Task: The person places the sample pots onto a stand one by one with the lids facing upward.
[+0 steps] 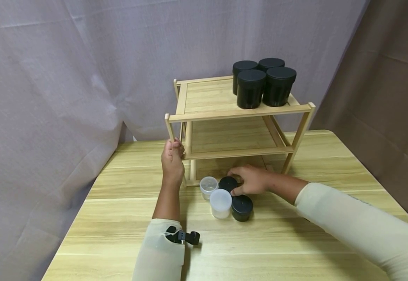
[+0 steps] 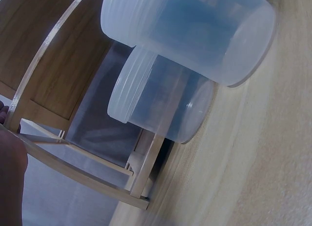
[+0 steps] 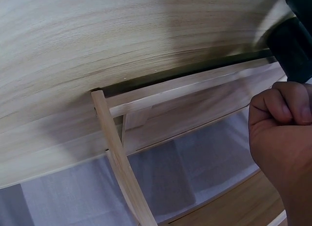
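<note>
Head: my left hand (image 1: 173, 159) grips the wooden rack (image 1: 209, 116) at its near left post, fingers curled round it. My right hand (image 1: 253, 179) pinches the far black jar (image 1: 228, 183) between thumb and fingers, in front of the bottom shelf; can't tell if it's lifted. Near black jar (image 1: 242, 208) sits nearer on the table (image 1: 119, 234); far clear jar (image 1: 209, 189) and near clear jar (image 1: 220, 205) are left of the black pair. Four black jars (image 1: 251, 90) up top, right end.

Left wrist: both clear jars upright, near the rack foot; my hand's cut off at the edge.

Right wrist: fingers curled by a dark jar, contact unclear.
</note>
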A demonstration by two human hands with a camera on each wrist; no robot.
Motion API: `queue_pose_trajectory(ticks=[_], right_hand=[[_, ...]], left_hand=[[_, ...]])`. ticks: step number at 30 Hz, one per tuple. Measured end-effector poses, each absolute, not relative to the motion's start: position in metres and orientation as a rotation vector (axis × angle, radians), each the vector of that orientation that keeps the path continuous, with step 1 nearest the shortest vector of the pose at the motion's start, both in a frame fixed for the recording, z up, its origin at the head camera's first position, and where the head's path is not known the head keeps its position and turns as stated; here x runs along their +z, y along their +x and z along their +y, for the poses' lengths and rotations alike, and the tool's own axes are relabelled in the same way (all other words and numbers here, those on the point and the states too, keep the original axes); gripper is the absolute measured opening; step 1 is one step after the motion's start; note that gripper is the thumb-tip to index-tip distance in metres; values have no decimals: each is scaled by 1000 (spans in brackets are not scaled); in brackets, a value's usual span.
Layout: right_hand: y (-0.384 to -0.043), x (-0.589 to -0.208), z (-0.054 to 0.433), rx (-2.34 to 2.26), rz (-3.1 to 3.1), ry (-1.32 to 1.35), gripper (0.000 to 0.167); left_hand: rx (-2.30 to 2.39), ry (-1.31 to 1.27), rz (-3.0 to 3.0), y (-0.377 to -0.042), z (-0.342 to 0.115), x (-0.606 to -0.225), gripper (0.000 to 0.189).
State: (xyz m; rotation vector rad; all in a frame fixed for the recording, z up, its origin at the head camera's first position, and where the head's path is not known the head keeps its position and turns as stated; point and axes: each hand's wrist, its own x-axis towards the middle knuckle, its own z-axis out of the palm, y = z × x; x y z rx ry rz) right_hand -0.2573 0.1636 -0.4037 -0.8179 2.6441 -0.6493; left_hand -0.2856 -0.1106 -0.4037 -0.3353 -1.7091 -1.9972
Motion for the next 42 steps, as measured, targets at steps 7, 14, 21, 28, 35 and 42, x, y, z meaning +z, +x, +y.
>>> queue_pose_trajectory(ticks=[7, 14, 21, 28, 35, 42], right_hand=[[-258, -404, 163, -650, 2658, -847, 58], [-258, -405, 164, -645, 2661, -871, 53], [-258, -406, 165, -665, 2652, -917, 47], [-259, -406, 165, -672, 2663, -932, 48], [-258, -404, 168, -684, 2668, -895, 48], [-256, -399, 171, -697, 2690, -854, 48]], left_hand=[[-1982, -351, -1710, -283, -110, -402, 93], [-1988, -345, -1702, -284, -110, -403, 84], [-2005, -330, -1694, -284, -109, -403, 59], [-1988, -342, -1692, -284, -109, -403, 61], [-1978, -345, -1701, -284, -110, -403, 62], [-1967, -358, -1713, -285, -110, -405, 84]])
